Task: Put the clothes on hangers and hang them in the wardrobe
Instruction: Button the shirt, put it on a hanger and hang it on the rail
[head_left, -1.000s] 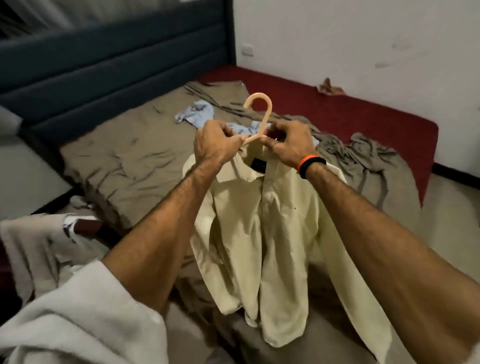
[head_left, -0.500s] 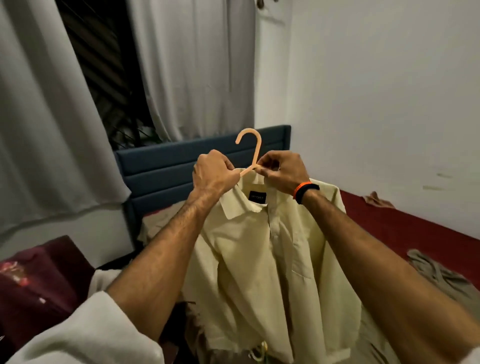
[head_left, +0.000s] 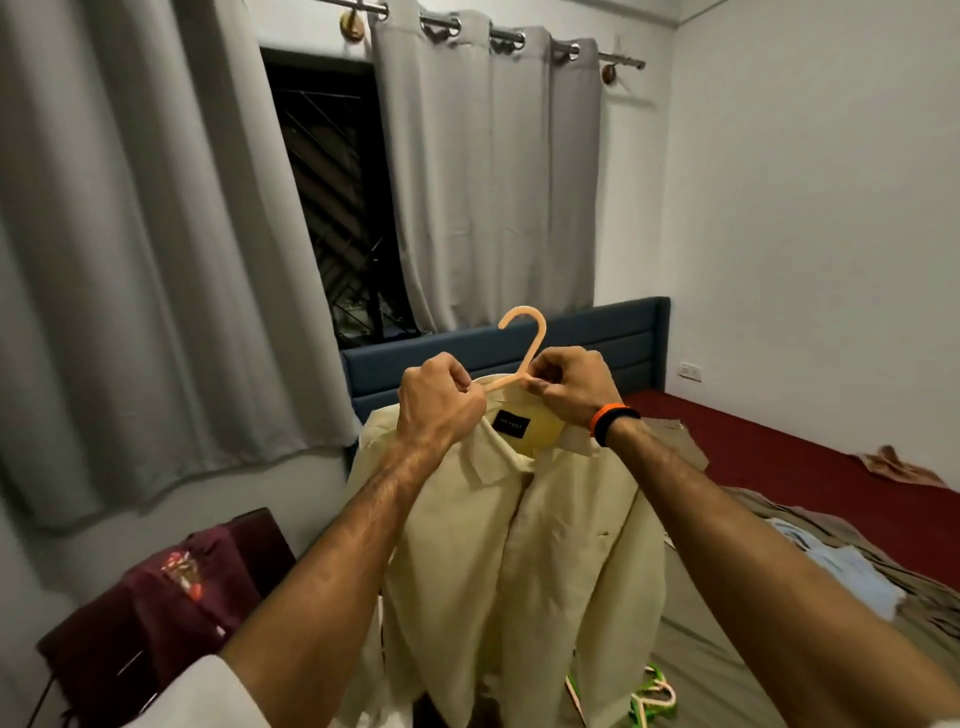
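Gripping one shirt (head_left: 524, 561) on one hanger (head_left: 524, 343): left hand (head_left: 439, 405), right hand (head_left: 569, 387).

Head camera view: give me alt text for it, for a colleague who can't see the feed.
Two bare hands hold up a pale yellow shirt on a peach plastic hanger: the left hand and the right hand both pinch the collar and hanger just below the hook. Behind are grey curtains, a dark window and a blue headboard.
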